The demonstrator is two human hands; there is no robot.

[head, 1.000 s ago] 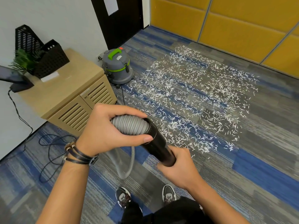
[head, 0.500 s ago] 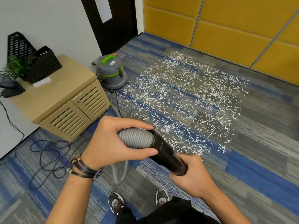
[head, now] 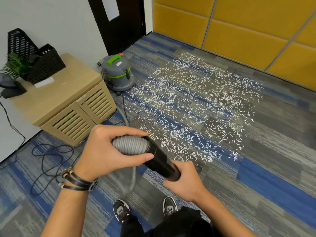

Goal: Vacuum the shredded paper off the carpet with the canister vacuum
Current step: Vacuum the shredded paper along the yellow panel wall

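Note:
White shredded paper (head: 196, 110) lies scattered in a wide patch over the grey and blue carpet (head: 266, 177). The grey canister vacuum (head: 118, 73) with a green handle stands by the door. Its grey ribbed hose (head: 130, 147) runs to my hands. My left hand (head: 106, 151) grips the ribbed hose end. My right hand (head: 185, 183) grips the black wand tube (head: 160, 162) just below. The nozzle tip is mostly hidden behind my right hand, near the paper's front edge.
A low wooden cabinet (head: 68, 103) stands at the left with black mesh organisers (head: 37, 60) and a plant on it. Loose black cables (head: 47, 161) lie on the floor beside it. Yellow wall panels (head: 239, 35) bound the far side. My shoes (head: 123, 211) are below.
My view has tilted down a little and the hands with the wand sit lower and further right in the frame. Both grips are unchanged.

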